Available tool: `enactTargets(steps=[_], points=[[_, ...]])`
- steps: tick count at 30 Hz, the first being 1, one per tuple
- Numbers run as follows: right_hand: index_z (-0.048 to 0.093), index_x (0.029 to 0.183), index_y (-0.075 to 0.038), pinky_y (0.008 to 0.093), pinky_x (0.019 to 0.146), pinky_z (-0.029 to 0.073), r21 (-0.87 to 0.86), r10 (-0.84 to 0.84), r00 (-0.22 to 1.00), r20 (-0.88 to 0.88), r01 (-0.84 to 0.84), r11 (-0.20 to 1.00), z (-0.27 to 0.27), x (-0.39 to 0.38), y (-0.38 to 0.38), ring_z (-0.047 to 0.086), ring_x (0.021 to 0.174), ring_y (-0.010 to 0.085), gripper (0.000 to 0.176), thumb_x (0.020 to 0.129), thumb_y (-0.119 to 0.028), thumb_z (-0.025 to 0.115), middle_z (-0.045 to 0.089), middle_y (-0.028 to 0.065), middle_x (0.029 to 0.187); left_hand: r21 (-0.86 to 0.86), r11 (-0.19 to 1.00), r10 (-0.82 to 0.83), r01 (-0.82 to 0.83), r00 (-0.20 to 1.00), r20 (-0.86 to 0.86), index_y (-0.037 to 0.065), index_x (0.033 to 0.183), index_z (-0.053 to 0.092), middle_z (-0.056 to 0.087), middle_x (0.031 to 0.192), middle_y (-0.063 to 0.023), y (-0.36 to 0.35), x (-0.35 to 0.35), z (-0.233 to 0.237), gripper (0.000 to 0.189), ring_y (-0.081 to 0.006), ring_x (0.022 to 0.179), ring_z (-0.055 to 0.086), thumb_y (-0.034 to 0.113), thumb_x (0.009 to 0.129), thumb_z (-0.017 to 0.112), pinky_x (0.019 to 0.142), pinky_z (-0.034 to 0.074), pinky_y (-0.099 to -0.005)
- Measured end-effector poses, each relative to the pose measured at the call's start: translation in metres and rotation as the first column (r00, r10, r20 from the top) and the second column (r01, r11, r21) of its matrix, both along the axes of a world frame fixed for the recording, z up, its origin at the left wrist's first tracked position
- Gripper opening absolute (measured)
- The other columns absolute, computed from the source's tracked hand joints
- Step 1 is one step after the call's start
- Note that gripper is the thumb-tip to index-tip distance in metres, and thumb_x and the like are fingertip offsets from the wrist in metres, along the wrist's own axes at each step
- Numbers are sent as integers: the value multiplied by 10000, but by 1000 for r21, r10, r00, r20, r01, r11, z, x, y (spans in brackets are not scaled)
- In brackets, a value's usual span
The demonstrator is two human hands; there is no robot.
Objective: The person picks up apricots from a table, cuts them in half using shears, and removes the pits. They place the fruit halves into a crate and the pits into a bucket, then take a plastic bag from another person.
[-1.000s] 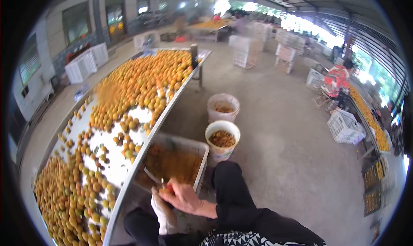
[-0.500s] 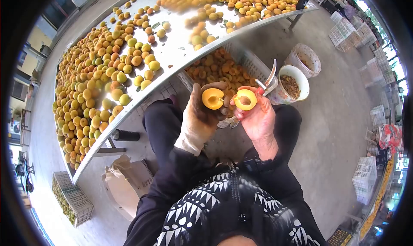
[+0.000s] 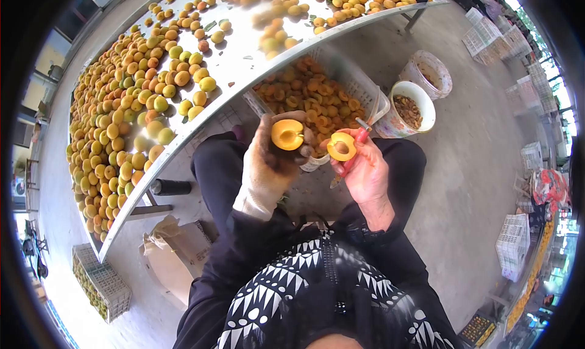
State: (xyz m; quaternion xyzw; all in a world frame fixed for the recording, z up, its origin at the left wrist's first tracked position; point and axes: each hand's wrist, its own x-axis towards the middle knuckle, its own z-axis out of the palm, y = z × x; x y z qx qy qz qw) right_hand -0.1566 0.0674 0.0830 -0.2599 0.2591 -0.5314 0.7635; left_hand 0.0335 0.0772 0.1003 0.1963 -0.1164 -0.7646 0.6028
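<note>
My left hand point(image 3: 268, 163), in a soiled white glove, is closed around a pitted apricot half point(image 3: 287, 134), its hollow facing up. Bare, my right hand point(image 3: 368, 172) pinches the other apricot half point(image 3: 341, 146), which still has its brown pit. The same hand grips a red-handled knife point(image 3: 364, 135), with a metal end above the fingers and a blade below them. Both hands are above my lap, a small gap between the halves. Just beyond them, a white plastic crate point(image 3: 379, 107) holds many cut apricot halves point(image 3: 317, 93).
A metal-edged table point(image 3: 237, 74) heaped with whole apricots point(image 3: 116, 123) spans the left and far side. Two buckets stand right of the crate; the nearer bucket point(image 3: 390, 124) contains pits. A cardboard box point(image 3: 177, 251) and a crate point(image 3: 106, 282) are on the floor at left.
The knife has swung round in my right hand: its blade, earlier pointing up and away, now points down toward me. Both halves have shifted slightly left, and the right one is lower.
</note>
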Motion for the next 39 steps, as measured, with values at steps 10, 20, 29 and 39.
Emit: enactTargets(steps=[10,20,29,39], points=[[520,1166,-9,280,641,451,-65,-57,989,-137,49,997,4,6,10,597,766,198,303,896,-81,637,623,126,1004,41,999,-33,15,876,481,11,1198,540,599,997,-83,10,7,-2,443,-142,809,595,399,987,506,662,445,-254],[540,1106,13,247,602,451,-33,-91,993,-75,89,995,15,16,13,616,734,192,221,918,-78,614,638,140,982,-33,998,-47,61,942,331,17,1249,510,609,1005,-83,17,9,-8,514,-145,838,602,456,981,512,714,445,-253],[634,974,18,174,562,428,66,-27,933,-358,55,996,14,25,22,556,614,56,123,882,-56,599,622,23,800,-101,979,201,-179,932,301,-30,1184,540,621,1088,-151,17,-6,-3,558,-235,1003,619,489,993,462,874,484,-343],[644,836,32,212,541,473,-176,-155,688,-709,41,984,27,45,21,563,600,35,154,854,-104,715,618,-2,653,-307,952,250,-1,581,775,1,1204,523,585,1128,-101,30,-17,5,565,-156,1024,560,511,1018,365,921,435,-292]])
